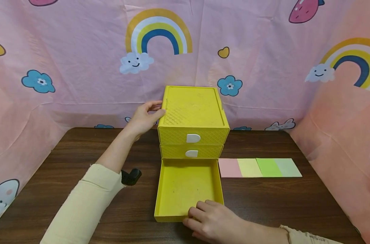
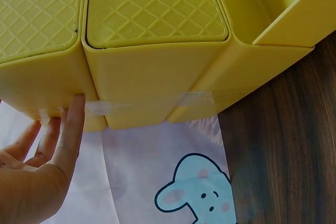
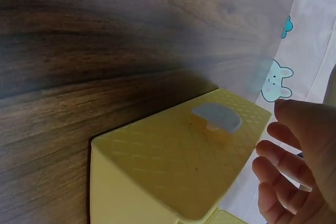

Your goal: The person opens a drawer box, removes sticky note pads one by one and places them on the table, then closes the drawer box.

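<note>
A yellow three-tier drawer unit (image 1: 192, 106) stands on a dark wooden table. Its bottom drawer (image 1: 188, 184) is pulled out and looks empty, while the upper two are closed. The left hand (image 1: 143, 118) rests fingertips against the unit's left side, near the top; in the left wrist view its fingers (image 2: 73, 129) reach fairly straight to that side wall. At the front edge of the pulled-out drawer is the right hand (image 1: 213, 218). Seen from the right wrist, its fingers are loosely bent beside the drawer front (image 3: 173, 156), apart from the white handle (image 3: 218, 116).
To the right of the unit lies a row of pastel paper pads (image 1: 259, 167) in pink, yellow and greens. A patterned pink cloth (image 1: 90, 84) hangs behind and at both sides of the table (image 1: 136, 217). A black device (image 1: 131, 177) sits at the left wrist.
</note>
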Demonstrator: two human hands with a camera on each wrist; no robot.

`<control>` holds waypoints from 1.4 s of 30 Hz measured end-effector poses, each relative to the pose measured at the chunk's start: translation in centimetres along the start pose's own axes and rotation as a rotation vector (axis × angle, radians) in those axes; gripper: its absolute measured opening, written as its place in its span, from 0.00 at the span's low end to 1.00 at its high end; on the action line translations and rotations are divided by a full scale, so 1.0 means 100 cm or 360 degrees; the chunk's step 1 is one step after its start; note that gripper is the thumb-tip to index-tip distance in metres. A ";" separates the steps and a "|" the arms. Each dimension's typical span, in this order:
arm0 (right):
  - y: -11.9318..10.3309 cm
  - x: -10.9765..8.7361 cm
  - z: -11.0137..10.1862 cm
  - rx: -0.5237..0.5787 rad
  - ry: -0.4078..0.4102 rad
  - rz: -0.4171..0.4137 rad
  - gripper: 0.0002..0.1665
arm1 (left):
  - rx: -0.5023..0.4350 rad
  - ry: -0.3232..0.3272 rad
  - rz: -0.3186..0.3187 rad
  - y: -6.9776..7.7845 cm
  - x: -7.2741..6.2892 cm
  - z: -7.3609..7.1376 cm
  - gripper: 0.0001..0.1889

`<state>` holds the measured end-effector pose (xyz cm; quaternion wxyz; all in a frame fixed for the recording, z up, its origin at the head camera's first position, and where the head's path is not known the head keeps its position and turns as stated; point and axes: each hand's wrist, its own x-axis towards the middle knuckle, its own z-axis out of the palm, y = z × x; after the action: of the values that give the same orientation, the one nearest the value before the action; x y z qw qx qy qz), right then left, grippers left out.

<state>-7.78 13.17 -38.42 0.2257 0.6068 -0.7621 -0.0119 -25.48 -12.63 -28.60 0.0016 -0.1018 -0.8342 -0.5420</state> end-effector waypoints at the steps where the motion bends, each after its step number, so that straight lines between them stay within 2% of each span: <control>1: -0.001 0.000 0.001 -0.0020 0.0009 -0.0010 0.15 | 0.0001 0.0001 0.0002 0.000 0.000 0.000 0.28; 10: -0.006 0.000 0.007 -0.0252 0.0109 -0.0078 0.09 | 0.0004 -0.0009 0.0009 -0.002 -0.001 0.000 0.28; 15: -0.008 0.001 0.012 -0.0390 0.0153 -0.0121 0.19 | 0.0004 0.0007 0.0006 -0.002 -0.001 0.000 0.28; 22: -0.013 0.000 0.016 -0.0391 0.0053 -0.0093 0.24 | -0.0005 0.0022 0.0000 -0.001 -0.001 0.001 0.28; 30: -0.013 0.003 0.019 -0.0487 0.0093 -0.0087 0.27 | -0.0011 0.0018 -0.0022 -0.002 0.000 0.001 0.28; 42: -0.014 0.005 0.020 -0.0523 0.0195 -0.0136 0.22 | -0.0019 0.0010 -0.0019 0.000 0.000 0.001 0.28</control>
<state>-7.28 11.78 -40.42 0.3672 0.5931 -0.7082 -0.1089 -25.43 -12.57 -28.65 0.0004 -0.0950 -0.8315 -0.5473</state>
